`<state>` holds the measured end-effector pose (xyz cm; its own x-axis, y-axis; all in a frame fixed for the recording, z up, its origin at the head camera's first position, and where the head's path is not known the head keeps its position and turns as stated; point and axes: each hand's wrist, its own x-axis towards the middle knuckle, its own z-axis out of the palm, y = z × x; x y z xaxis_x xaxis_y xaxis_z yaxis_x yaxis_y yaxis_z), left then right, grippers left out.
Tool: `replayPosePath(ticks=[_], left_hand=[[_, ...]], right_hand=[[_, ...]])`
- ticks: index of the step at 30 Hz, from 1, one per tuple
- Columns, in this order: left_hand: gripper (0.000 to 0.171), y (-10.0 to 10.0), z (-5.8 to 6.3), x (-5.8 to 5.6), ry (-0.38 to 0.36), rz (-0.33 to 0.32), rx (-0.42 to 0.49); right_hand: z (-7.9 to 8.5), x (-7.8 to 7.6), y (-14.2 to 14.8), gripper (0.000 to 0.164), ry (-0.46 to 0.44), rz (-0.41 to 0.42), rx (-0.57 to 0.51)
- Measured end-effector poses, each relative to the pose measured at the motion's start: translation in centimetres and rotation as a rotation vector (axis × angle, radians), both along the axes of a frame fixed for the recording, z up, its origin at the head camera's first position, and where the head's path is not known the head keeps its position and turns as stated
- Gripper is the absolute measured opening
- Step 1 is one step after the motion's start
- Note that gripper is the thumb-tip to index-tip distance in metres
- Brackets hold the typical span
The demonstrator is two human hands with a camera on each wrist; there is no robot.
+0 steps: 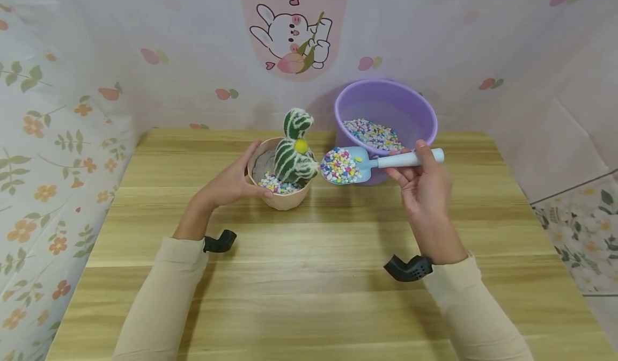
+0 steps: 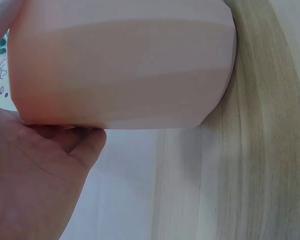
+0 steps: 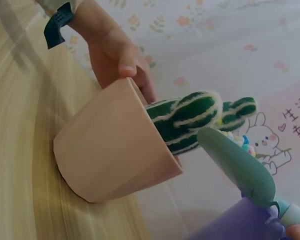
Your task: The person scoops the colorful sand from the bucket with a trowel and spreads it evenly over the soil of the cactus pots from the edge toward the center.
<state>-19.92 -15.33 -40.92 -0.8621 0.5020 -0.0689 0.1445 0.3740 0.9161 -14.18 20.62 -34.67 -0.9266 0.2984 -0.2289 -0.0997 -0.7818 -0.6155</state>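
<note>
My left hand (image 1: 232,181) grips the rim of a peach flower pot (image 1: 285,202), thumb at the front and fingers around the far side. In the pot stands a green cactus (image 1: 288,162) with white fuzzy stripes and a yellow flower. Colored pebbles (image 1: 276,184) cover part of the grey soil (image 1: 263,163) at its base. With my right hand (image 1: 427,189) I hold a light blue trowel (image 1: 363,163) by its white handle, the blade heaped with colored pebbles. The blade's tip is beside the cactus, just right of the pot; the right wrist view shows the blade's underside (image 3: 240,167).
A purple bucket (image 1: 386,90) with colored pebbles (image 1: 372,134) in it stands behind the trowel, near the table's back edge. The wooden table (image 1: 309,286) meets a hanging cloth (image 1: 193,39) printed with a rabbit and flowers.
</note>
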Motion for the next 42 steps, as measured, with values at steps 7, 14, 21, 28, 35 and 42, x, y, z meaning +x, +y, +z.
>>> replayPosePath(ticks=[7, 14, 21, 28, 35, 42], left_hand=[[0.122, -0.3, -0.3, -0.1, -0.015, -0.008, 0.026], [0.122, -0.3, -0.4, -0.2, -0.01, -0.012, 0.022], [0.121, -0.3, -0.4, -0.3, -0.012, -0.016, 0.021], [0.12, -0.3, -0.4, -0.4, -0.025, -0.019, 0.038], [0.12, -0.3, -0.3, -0.3, -0.013, -0.02, 0.03], [0.12, -0.3, -0.3, -0.4, -0.007, -0.029, 0.044]], right_hand=[[-0.5, -0.1, -1.4, 0.028, 0.013, -0.044, 0.047], [-0.8, -0.1, -2.4, 0.033, 0.001, -0.096, 0.079], [-0.7, 0.0, -2.9, 0.034, -0.004, -0.131, 0.087], [-0.6, -0.1, -3.7, 0.031, 0.035, -0.148, 0.123], [-0.5, -0.3, -4.2, 0.029, 0.059, -0.142, 0.154], [-0.5, -0.4, -4.6, 0.029, 0.059, -0.158, 0.169]])
